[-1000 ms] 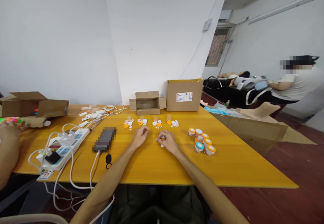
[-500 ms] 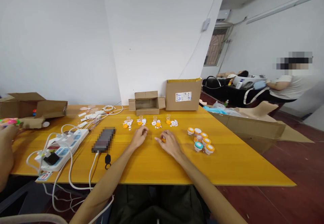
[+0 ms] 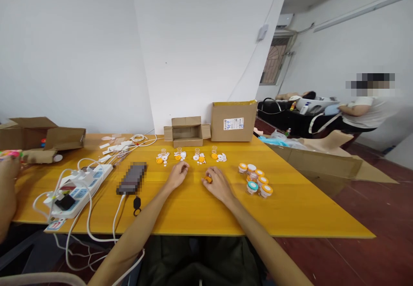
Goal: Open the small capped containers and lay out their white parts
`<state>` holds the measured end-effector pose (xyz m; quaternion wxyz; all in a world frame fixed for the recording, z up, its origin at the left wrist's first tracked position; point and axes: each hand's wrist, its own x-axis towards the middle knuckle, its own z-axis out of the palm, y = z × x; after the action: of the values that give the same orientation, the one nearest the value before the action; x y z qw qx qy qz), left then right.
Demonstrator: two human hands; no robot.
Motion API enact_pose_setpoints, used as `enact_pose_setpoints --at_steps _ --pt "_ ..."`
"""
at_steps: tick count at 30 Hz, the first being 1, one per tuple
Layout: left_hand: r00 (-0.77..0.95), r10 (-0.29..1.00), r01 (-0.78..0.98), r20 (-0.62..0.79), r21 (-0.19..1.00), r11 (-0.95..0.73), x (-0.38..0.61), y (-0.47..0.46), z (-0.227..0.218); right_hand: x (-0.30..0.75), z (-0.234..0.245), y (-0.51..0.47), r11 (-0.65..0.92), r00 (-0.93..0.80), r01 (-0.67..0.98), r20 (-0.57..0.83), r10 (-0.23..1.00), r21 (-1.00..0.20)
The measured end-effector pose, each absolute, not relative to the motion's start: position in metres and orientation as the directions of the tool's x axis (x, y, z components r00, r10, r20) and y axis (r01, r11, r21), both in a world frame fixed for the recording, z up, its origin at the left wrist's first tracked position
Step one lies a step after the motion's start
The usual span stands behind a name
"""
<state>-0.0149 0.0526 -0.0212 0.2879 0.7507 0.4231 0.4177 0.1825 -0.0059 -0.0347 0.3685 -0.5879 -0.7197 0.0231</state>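
Observation:
My right hand (image 3: 217,183) rests on the table, its fingers curled round a small orange round cap (image 3: 208,179) that is partly hidden. My left hand (image 3: 178,175) lies to its left, fingers loosely bent and apart, with nothing visible in it. Behind both hands are several little groups of parts: clear cups (image 3: 214,149), orange rings (image 3: 201,159) and white pieces (image 3: 222,157). Right of my right hand stands a cluster of small clear jars with orange-rimmed lids (image 3: 266,188), one with a teal-rimmed lid (image 3: 252,186) and one with a white lid (image 3: 251,168).
A small open carton (image 3: 187,141) and a larger closed box (image 3: 232,133) stand against the wall. On the left are a phone (image 3: 131,178), a power strip (image 3: 84,193) with cables, an open box (image 3: 66,138) and another person's hand (image 3: 7,178). A person (image 3: 364,109) sits far right.
My right thumb has drawn in, so more of the orange cap shows. My left hand has stayed in place. The other person's hand at far left has shifted slightly.

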Motion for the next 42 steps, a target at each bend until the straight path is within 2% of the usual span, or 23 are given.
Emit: enact_pose_setpoints --at_steps 10,18,26,29,33,42 --pt "0.317 0.862 0.493 0.396 0.707 -0.506 -0.013 0.048 -0.017 0.175 -0.02 -0.02 0.14 -0.006 0.949 0.43 0.903 -0.281" --pt "0.339 0.855 0.524 0.392 0.676 -0.517 -0.013 0.046 -0.015 0.178 -0.022 -0.02 0.138 -0.031 0.964 0.423 0.906 -0.226" --pt "0.343 0.845 0.523 0.41 0.664 -0.535 -0.013 0.046 -0.017 0.18 -0.021 -0.026 0.136 -0.067 0.986 0.513 0.856 -0.098" --pt "0.346 0.841 0.52 0.417 0.661 -0.541 -0.013 0.046 -0.016 0.181 -0.022 -0.029 0.046 0.015 0.993 0.499 0.866 -0.11" --pt "0.35 0.834 0.512 0.426 0.658 -0.552 -0.013 0.046 -0.016 0.188 -0.028 -0.033 -0.083 0.155 0.98 0.429 0.89 -0.182" --pt "0.353 0.836 0.517 0.421 0.656 -0.549 -0.013 0.046 -0.015 0.186 -0.036 -0.026 -0.031 0.109 0.979 0.386 0.916 -0.203"
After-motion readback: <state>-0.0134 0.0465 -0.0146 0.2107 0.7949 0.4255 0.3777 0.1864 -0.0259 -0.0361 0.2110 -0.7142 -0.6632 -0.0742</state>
